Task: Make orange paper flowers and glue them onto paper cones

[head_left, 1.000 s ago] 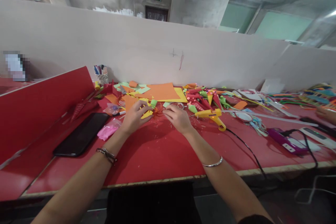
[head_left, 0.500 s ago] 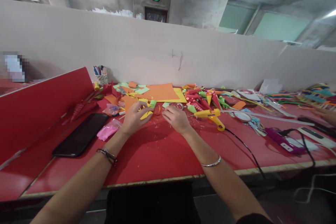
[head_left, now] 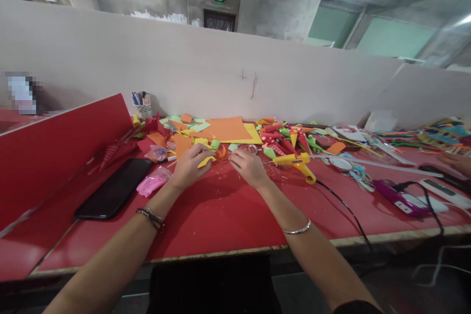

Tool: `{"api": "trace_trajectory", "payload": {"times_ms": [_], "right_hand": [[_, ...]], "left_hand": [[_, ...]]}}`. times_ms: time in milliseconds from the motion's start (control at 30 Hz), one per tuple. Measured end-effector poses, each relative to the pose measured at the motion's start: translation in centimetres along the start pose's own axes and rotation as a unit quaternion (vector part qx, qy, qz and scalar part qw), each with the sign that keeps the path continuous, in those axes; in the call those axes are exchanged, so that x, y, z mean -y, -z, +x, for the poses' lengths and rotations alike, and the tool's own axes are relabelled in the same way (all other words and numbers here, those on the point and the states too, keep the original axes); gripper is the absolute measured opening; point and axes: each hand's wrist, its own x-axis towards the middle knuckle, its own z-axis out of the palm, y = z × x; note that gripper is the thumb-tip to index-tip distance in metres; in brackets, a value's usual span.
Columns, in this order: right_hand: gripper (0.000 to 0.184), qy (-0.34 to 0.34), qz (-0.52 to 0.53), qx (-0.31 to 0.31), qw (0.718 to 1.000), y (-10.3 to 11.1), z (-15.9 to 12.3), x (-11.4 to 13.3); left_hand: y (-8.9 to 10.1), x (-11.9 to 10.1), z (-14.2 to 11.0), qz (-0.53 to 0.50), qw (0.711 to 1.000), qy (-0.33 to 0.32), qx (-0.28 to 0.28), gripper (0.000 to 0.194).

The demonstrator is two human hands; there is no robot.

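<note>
Over the red table my left hand (head_left: 189, 166) curves its fingers and thumb around a piece of yellow paper (head_left: 206, 161). Opposite it, my right hand (head_left: 249, 168) has its fingertips pressed together; whatever they pinch is too small to make out. Between the two hands lie curled orange paper strips (head_left: 221, 152) and a small green paper piece (head_left: 215, 144). A clear roll of tape (head_left: 248, 147) sits just behind my right fingers. The yellow glue gun (head_left: 295, 163) rests to the right of that hand, nozzle pointing toward it.
Orange paper sheets (head_left: 228, 129) lie at the back beside a heap of small paper cones (head_left: 283, 137). On the left are a black phone (head_left: 116, 189), a pink bag (head_left: 152, 181) and a pen cup (head_left: 143, 107). A purple power strip (head_left: 401, 198) with cables lies right. Another person's hand (head_left: 456, 161) shows at the right edge.
Both hands stay almost in place. The fingers of my left hand have shifted slightly around the yellow paper. The view has moved a little.
</note>
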Motion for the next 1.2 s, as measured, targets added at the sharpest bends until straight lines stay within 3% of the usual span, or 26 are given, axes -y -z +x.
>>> {"api": "trace_trajectory", "payload": {"times_ms": [767,1200], "right_hand": [[0.019,0.010,0.008,0.018,1.000,0.16,0.04,0.19],[0.016,-0.033,0.123,0.000,0.992,-0.39,-0.01,-0.36]], "left_hand": [[-0.12,-0.38,-0.14,-0.018,0.999,0.019,0.040,0.015],[0.04,-0.34,-0.18,-0.028,0.996,0.042,0.080,0.027]]}}
